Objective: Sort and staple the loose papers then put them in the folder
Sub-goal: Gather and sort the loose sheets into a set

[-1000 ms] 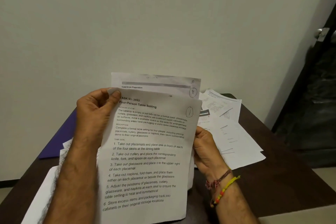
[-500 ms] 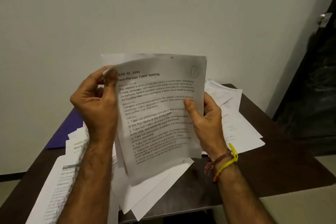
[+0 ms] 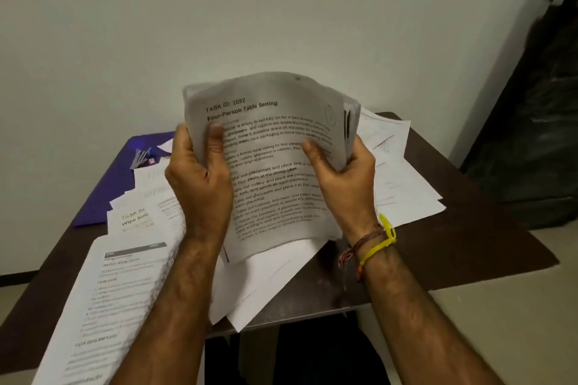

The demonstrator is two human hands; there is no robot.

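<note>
Fingers: your left hand and right hand clamp the paper stack, thumbs in front.
Stack: upright above the table, beside the purple folder.

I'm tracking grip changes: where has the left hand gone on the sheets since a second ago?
Yes, it moved. The left hand slid from the top left corner of the sheets down their left edge, judged against the printed title.
</note>
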